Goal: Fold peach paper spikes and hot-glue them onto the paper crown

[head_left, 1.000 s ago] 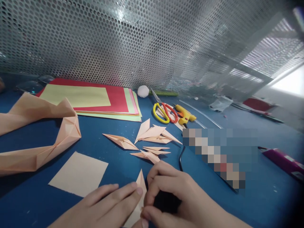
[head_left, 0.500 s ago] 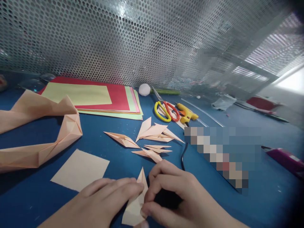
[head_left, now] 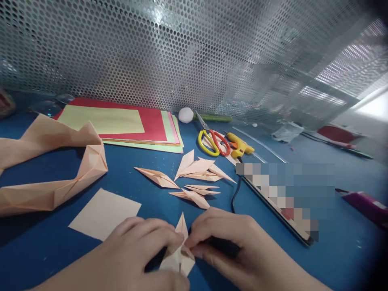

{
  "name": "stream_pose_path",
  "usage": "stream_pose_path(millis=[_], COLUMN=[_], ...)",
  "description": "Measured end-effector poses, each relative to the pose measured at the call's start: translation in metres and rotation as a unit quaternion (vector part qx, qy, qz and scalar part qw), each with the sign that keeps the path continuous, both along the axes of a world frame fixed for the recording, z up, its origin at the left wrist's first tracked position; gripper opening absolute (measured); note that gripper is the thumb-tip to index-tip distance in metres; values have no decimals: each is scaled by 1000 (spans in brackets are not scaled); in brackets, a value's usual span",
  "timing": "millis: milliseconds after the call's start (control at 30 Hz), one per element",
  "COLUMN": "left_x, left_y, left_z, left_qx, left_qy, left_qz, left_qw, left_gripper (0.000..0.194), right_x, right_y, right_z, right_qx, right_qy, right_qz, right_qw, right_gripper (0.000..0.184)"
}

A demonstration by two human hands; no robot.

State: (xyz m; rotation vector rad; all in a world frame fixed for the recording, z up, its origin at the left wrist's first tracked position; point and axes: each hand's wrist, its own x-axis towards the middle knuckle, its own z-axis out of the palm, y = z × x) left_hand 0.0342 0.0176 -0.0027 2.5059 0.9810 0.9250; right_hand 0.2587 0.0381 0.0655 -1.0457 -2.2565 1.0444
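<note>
Both my hands work a small peach folded paper piece point(head_left: 179, 254) low in the middle of the blue table point(head_left: 136, 202). My left hand point(head_left: 133, 254) curls over its left side with fingertips pinched on the paper. My right hand point(head_left: 233, 242) pinches its right edge between thumb and forefinger. The paper's pointed tip sticks up between the two hands. Just beyond lie several finished peach folded points point(head_left: 194, 178). A flat peach square sheet point(head_left: 104, 213) lies left of my left hand.
A long crumpled peach paper strip point(head_left: 57, 169) lies at left. A stack of coloured sheets point(head_left: 121, 125) sits at the back, with a white ball point(head_left: 185, 115), yellow-and-red scissors point(head_left: 212, 141), a yellow glue gun point(head_left: 239, 145), its black cable point(head_left: 235, 198) and a purple object point(head_left: 368, 206). Perforated metal panel behind.
My hands have closed in on the folded piece. The right hand's fingers have flattened down onto the paper, and the piece is now folded narrower with its tip lower.
</note>
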Motion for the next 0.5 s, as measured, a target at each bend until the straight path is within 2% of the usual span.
stream_pose_path(millis=[100,167,233,300,400,500], left_x=[3,6,7,7,5,5], left_y=[5,9,11,13,14,16], left_z=[8,15,20,24,28,30], left_qx=[17,-15,-28,2,67,102], left_qy=[-60,-101,-106,-80,19,72], left_qz=[-44,-33,-26,-21,-11,-14], left_qw=[997,994,994,997,998,992], left_gripper=[37,37,36,35,40,46], right_x=[1,1,1,1,1,1], right_y=[-1,-3,-4,-5,-3,-3], right_z=[4,3,0,-5,-8,-7], right_qx=[22,42,53,57,61,47], right_qy=[-1,-4,-5,-8,-12,-14], right_qz=[-8,-10,-2,15,46,58], right_qw=[1000,999,999,998,997,997], right_gripper=[16,6,11,13,5,1])
